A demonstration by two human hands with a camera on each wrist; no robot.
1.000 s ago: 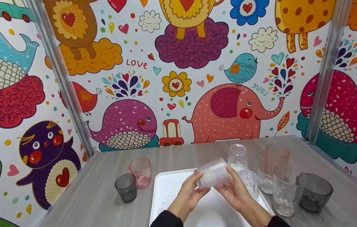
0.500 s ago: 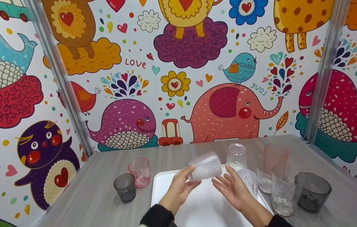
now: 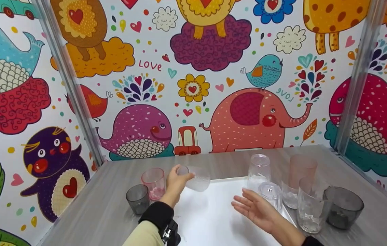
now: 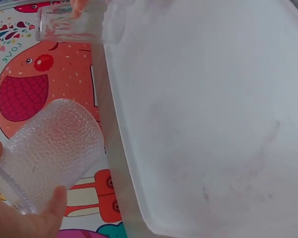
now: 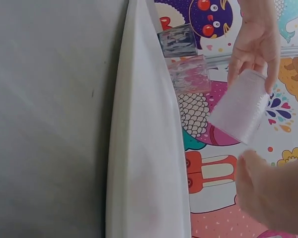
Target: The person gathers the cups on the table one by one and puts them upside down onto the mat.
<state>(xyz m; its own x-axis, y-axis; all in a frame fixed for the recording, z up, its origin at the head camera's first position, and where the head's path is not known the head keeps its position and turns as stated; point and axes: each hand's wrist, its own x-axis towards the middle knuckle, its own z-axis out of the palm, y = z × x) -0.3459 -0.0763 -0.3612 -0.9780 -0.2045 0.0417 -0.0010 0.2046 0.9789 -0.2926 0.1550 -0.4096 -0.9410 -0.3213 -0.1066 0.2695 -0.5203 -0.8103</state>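
My left hand [image 3: 175,184] grips a clear tumbler [image 3: 198,179] with a pebbled surface near its end, thumb and fingers round it. The tumbler lies tilted on its side in the air over the far left of the white tray [image 3: 220,208]. In the left wrist view the pebbled wall of the tumbler [image 4: 52,148] shows plainly between thumb and finger. Empty, with fingers spread and palm turned inward, my right hand [image 3: 258,210] hovers over the tray's right half. Close to it are two upturned clear cups [image 3: 270,194] at the tray's right side.
Left of the tray stand a pink glass [image 3: 153,181] and a small grey glass [image 3: 137,199]. To the right are a tall clear glass [image 3: 311,208], a peach glass [image 3: 302,169] and a wide dark grey bowl-like glass [image 3: 343,208]. A patterned wall [image 3: 193,112] rises behind the table.
My right hand has let go of the tumbler and moved slightly down, apart from it. My left hand has carried the tumbler to the left and away from me, toward the tray's far left.
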